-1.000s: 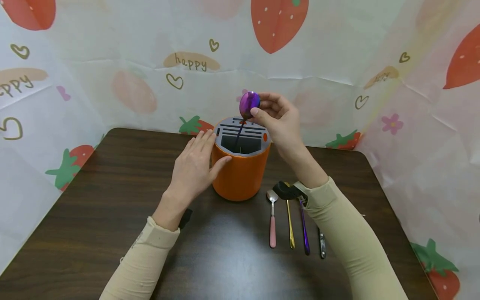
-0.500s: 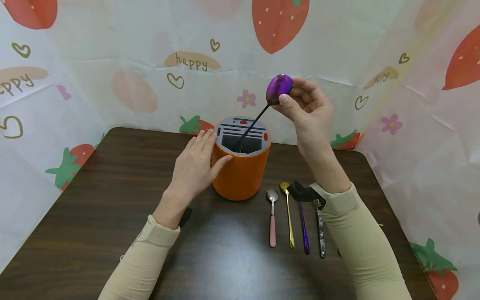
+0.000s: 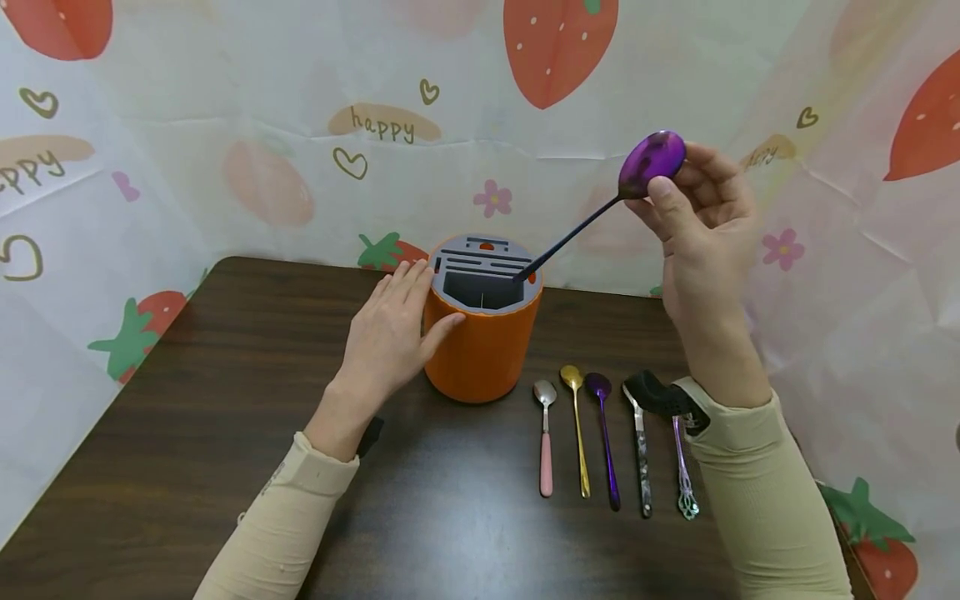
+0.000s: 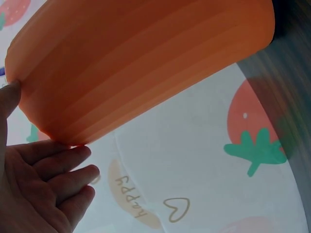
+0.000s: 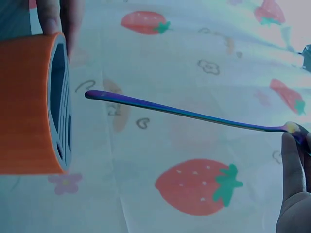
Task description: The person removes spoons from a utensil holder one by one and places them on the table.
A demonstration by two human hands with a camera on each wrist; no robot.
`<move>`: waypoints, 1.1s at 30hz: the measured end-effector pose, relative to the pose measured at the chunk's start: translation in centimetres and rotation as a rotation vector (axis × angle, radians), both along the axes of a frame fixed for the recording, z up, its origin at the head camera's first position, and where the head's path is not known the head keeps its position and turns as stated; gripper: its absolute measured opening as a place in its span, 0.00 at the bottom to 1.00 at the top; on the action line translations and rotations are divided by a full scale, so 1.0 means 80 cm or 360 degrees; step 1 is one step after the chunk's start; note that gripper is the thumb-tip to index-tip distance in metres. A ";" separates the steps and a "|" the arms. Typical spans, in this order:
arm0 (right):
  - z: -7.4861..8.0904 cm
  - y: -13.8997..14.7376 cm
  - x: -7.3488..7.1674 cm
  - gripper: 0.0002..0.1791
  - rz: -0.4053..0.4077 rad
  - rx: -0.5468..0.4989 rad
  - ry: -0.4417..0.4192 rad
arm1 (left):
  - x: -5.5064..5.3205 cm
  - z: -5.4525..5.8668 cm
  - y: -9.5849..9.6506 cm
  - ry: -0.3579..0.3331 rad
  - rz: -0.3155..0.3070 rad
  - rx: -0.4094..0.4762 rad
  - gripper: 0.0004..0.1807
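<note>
My right hand [image 3: 708,225] pinches a purple spoon [image 3: 651,162] by its bowl between thumb and fingers. The spoon's thin handle slants down left, its end overlapping the holder's top in the head view. In the right wrist view that handle end [image 5: 92,94] is apart from the slotted top. An orange cylindrical utensil holder [image 3: 480,358] stands upright on the table, with a grey slotted insert and a large front opening. My left hand [image 3: 386,329] rests against the holder's left side, fingers [image 4: 68,160] straight and thumb at the front rim.
Right of the holder lie a pink-handled spoon [image 3: 545,442], a gold spoon [image 3: 579,442], another purple spoon [image 3: 606,442], a utensil with a dark patterned handle [image 3: 642,467] and one with an ornate handle [image 3: 686,483]. The right wrist strap partly covers the last two. A strawberry-print sheet [image 3: 300,75] stands behind the dark wooden table [image 3: 225,400].
My right hand has moved right and upward, and the spoon's handle has come up out of the holder's front opening. My left hand has stayed on the holder.
</note>
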State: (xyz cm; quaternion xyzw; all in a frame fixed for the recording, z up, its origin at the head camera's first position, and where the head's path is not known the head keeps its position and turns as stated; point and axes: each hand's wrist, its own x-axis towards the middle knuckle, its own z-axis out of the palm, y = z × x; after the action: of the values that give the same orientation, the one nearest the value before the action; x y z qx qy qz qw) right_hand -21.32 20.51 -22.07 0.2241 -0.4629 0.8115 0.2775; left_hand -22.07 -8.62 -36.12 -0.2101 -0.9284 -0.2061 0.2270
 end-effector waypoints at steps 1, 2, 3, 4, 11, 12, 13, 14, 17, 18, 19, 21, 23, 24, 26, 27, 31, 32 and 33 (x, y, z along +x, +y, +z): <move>0.002 0.005 0.002 0.18 0.0011 -0.0050 -0.0020 | 0.000 0.000 0.000 0.0007 -0.0004 0.0001 0.42; 0.003 0.011 0.004 0.18 0.0018 -0.0095 -0.0040 | -0.001 0.000 0.001 0.0014 -0.0007 0.0002 0.42; 0.005 0.016 0.006 0.19 0.0028 -0.0146 -0.0057 | -0.001 0.000 0.001 0.0021 -0.0010 0.0004 0.42; 0.005 0.020 0.007 0.19 0.0016 -0.0153 -0.0059 | 0.000 0.000 0.001 0.0030 -0.0010 0.0005 0.42; -0.002 0.055 0.013 0.20 -0.0063 -0.0214 -0.0086 | 0.000 0.000 0.000 0.0038 -0.0017 0.0008 0.42; -0.004 0.061 0.013 0.20 -0.0076 -0.0220 -0.0098 | 0.000 0.000 0.000 0.0034 -0.0017 0.0009 0.42; -0.007 0.066 0.014 0.21 -0.0061 -0.0277 -0.0124 | -0.001 0.000 0.000 0.0030 -0.0016 0.0009 0.42; -0.010 0.072 0.015 0.21 -0.0059 -0.0306 -0.0147 | -0.001 0.000 0.000 0.0029 -0.0017 0.0010 0.42; -0.021 0.089 0.018 0.20 -0.0100 -0.0330 -0.0186 | 0.000 0.000 0.000 0.0032 -0.0019 0.0009 0.42; -0.025 0.094 0.018 0.20 -0.0115 -0.0337 -0.0200 | 0.000 0.000 0.000 0.0034 -0.0020 0.0011 0.42; -0.030 0.100 0.019 0.20 -0.0130 -0.0346 -0.0213 | 0.000 0.000 0.000 0.0040 -0.0021 0.0011 0.41; -0.039 0.111 0.019 0.19 -0.0150 -0.0362 -0.0243 | -0.001 0.000 0.000 0.0048 -0.0021 0.0011 0.41; -0.049 0.122 0.019 0.18 -0.0162 -0.0378 -0.0276 | 0.000 -0.001 0.000 0.0051 -0.0019 0.0015 0.41; -0.054 0.128 0.020 0.17 -0.0162 -0.0393 -0.0301 | 0.000 -0.001 0.000 0.0051 -0.0018 0.0016 0.41; -0.064 0.141 0.021 0.16 -0.0144 -0.0430 -0.0349 | 0.000 -0.001 0.000 0.0049 -0.0020 0.0019 0.41; -0.070 0.148 0.023 0.16 -0.0129 -0.0445 -0.0381 | 0.000 -0.001 0.000 0.0049 -0.0022 0.0020 0.41; -0.093 0.178 0.029 0.16 -0.0054 -0.0452 -0.0551 | 0.000 -0.001 0.001 0.0053 -0.0027 0.0022 0.41; -0.100 0.185 0.031 0.16 -0.0039 -0.0433 -0.0602 | 0.000 -0.001 0.001 0.0055 -0.0028 0.0022 0.41; -0.106 0.193 0.033 0.15 -0.0015 -0.0418 -0.0656 | 0.000 -0.001 0.001 0.0052 -0.0027 0.0022 0.41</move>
State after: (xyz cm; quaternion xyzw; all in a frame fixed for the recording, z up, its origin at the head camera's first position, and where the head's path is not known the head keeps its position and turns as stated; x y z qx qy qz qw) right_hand -18.68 35.96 -30.56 0.0136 -0.4012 0.8920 0.2077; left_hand -22.07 -8.55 -36.22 -0.2199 -0.9213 -0.2108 0.2418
